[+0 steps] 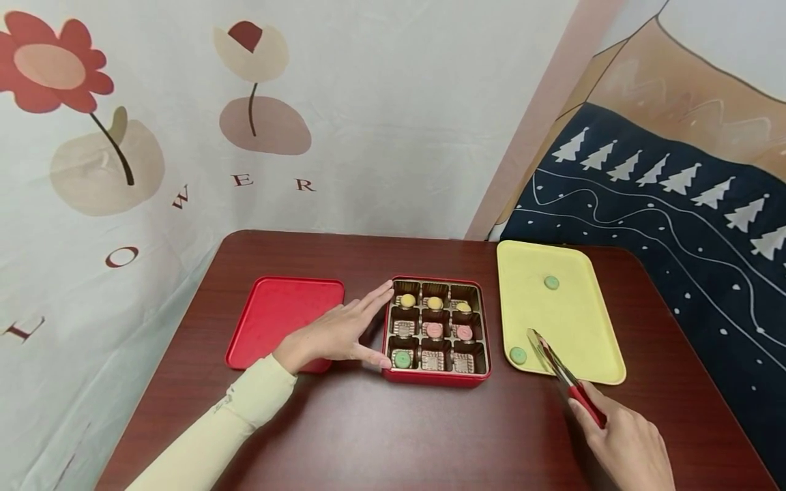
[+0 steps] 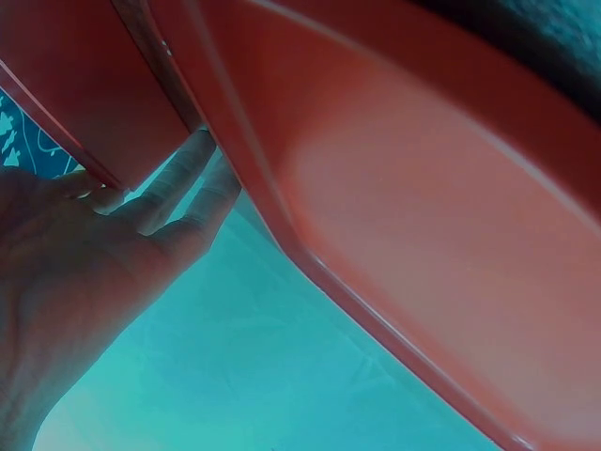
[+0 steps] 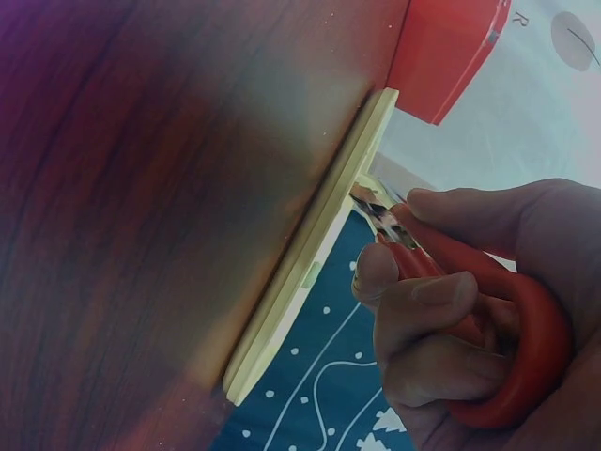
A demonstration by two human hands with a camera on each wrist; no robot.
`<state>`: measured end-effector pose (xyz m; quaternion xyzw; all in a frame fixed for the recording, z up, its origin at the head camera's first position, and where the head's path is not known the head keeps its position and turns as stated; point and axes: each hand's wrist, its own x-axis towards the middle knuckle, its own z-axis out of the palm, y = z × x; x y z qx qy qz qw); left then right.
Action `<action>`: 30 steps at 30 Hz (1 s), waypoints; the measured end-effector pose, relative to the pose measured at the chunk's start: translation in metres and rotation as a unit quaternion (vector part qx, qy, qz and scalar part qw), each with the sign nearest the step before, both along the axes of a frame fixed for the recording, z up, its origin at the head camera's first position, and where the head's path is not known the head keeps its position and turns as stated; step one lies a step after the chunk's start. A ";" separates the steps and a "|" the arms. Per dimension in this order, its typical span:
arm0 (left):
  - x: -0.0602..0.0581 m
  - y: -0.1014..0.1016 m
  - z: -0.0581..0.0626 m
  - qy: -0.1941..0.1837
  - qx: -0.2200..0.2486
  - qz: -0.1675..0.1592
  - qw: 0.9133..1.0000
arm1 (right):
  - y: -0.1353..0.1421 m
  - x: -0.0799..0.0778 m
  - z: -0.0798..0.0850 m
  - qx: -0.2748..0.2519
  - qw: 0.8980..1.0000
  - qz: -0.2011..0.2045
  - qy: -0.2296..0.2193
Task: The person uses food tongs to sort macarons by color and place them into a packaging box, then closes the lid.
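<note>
A red tin box (image 1: 437, 380) with a nine-part insert, hence several compartments, stands mid-table. Three yellow round pieces (image 1: 434, 303) sit in its back row, two pink ones (image 1: 433, 330) in the middle and right of the centre row, and a green one (image 1: 402, 359) front left. My left hand (image 1: 334, 335) spreads along the box's left side, fingertips at the back corner, thumb at the front one. My right hand (image 1: 629, 436) grips red-handled tongs (image 3: 526, 310). Their metal tips point over the yellow tray (image 1: 568, 320), just right of a green piece (image 1: 518, 355) at its front left.
Another green piece (image 1: 551, 282) lies toward the back of the yellow tray. Left of the box, a red lid (image 1: 288, 307) rests on the brown table (image 1: 381, 436), partly under my left hand. Printed cloths (image 1: 393, 123) hang behind the table.
</note>
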<state>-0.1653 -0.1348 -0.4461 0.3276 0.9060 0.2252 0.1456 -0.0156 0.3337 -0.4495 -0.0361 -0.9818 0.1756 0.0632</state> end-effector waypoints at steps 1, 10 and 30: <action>0.000 0.000 0.000 -0.001 0.000 0.000 1.000 | 0.000 0.000 0.000 0.001 1.000 0.000 -0.003; 0.001 0.000 0.001 -0.003 0.002 0.003 1.000 | 0.000 -0.004 0.002 0.004 1.000 0.004 0.003; 0.001 -0.001 0.003 -0.012 0.002 0.008 1.000 | -0.027 -0.018 0.019 -0.017 0.994 0.049 0.094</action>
